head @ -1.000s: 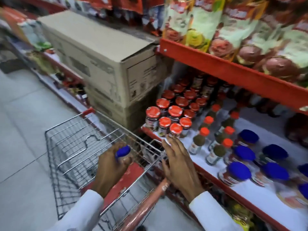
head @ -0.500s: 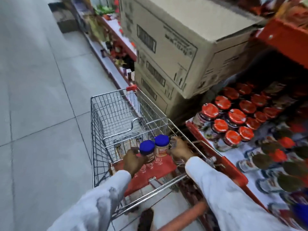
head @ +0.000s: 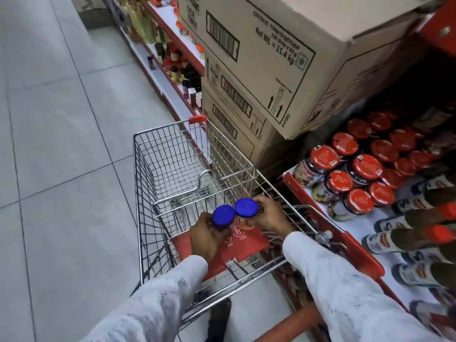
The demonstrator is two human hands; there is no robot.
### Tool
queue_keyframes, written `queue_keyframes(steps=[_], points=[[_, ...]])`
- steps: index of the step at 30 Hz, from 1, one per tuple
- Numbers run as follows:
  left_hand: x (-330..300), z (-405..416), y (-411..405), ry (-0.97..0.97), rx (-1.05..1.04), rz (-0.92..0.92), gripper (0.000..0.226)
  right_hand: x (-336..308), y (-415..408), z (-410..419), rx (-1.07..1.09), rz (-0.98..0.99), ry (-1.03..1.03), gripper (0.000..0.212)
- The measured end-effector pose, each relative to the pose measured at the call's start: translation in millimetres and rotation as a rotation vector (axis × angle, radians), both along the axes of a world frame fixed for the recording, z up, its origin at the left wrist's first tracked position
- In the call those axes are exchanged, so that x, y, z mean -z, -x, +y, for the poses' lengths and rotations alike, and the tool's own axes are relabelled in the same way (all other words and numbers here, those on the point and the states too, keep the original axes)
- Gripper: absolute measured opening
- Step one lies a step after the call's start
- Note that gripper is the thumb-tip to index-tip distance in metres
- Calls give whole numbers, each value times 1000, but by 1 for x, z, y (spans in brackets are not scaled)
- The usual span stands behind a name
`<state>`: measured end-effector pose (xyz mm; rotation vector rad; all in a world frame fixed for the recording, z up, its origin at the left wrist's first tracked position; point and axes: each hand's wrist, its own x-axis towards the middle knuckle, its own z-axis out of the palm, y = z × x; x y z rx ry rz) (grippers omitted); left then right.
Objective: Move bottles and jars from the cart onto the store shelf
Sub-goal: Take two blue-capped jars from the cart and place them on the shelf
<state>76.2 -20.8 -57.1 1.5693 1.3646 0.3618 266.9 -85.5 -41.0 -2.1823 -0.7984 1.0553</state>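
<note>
cart (head: 172, 154) beside me, jars over its red seat flap | my left hand (head: 206, 234) wrapped around left jar (head: 223, 215) | right hand (head: 270, 214) fingers clamped on right jar (head: 246, 208), lids touching | versus half-second ago: I see both slightly higher

left hand (head: 206, 235) grips jar (head: 223, 216) | right hand (head: 270, 214) grips jar (head: 246, 209) | over cart (head: 172, 156)

Stacked cardboard boxes (head: 259, 70) stand beside grey floor tiles (head: 61, 144) — the top one printed with barcodes.
</note>
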Motion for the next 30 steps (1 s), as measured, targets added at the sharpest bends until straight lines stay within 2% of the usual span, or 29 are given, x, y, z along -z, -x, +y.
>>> queue_keyframes(steps=[5,10,15,18,23,30], points=[[-53,1,12,-50,91,-164,47,-62,2,-27,51,-27,-177,59],[-128,-7,8,-100,220,-341,59,-140,9,-92,237,16,-438,56],[-190,-57,-25,-58,391,-501,69,-187,7,-181,394,-68,-544,59],[-213,-106,-53,-5,525,-587,72,-207,6,-244,505,-128,-585,54],[-227,-194,-93,71,773,-637,64,-229,15,-357,705,-242,-643,50],[-213,-320,-146,50,1029,-560,60,-214,22,-499,960,-333,-630,52]])
